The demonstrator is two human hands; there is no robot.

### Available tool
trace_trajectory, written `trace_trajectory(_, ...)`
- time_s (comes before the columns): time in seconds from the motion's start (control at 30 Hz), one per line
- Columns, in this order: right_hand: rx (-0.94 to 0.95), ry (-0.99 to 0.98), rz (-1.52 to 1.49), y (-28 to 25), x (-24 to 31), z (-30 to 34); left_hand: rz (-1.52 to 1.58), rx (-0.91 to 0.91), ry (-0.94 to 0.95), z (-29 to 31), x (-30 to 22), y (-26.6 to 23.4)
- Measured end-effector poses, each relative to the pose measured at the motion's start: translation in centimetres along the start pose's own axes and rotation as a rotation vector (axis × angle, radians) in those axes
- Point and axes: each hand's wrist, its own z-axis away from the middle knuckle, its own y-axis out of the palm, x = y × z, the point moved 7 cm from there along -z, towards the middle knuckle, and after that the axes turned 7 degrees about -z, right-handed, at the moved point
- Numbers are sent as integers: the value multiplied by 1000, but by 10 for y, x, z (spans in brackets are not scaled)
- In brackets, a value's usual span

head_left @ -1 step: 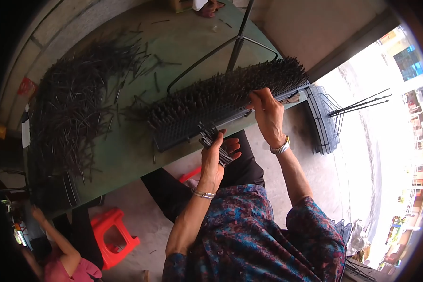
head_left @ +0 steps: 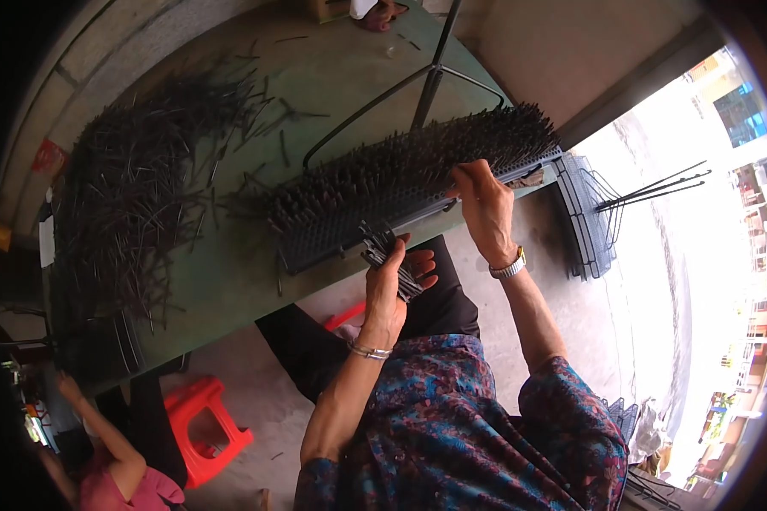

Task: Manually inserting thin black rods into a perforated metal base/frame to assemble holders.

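My left hand [head_left: 385,288], palm partly turned up, is closed around a bundle of short dark sticks [head_left: 377,244]. It is just off the near edge of a dark perforated rack [head_left: 320,245]. Short dark sticks [head_left: 418,166] stand upright, tightly packed, in most of the rack's holes; bare holes show along its near side and left end. My right hand [head_left: 489,215] is at the rack's near edge, right of the middle, thumb and fingers pinched together. Whatever is in that pinch is too small or hidden to make out.
A large heap of loose dark sticks [head_left: 132,179] covers the left of the green table [head_left: 230,298]. A black metal stand [head_left: 426,89] rises behind the rack. Stacked grids [head_left: 584,217] are at the right. At lower left are a red stool [head_left: 198,430] and another person's arm [head_left: 102,426].
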Motion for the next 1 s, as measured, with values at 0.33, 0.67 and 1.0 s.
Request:
trace_trajectory(0.33,8,-155,391,13,8,-1,-92,-23,117,3,-8,-2)
trace_trajectory(0.67,22,-223,447,14,16,-1,-66,-33,134,10,-9,2)
trace_trajectory(1.0,1,-243,387,18,15,-7,-60,-47,137,15,-9,2)
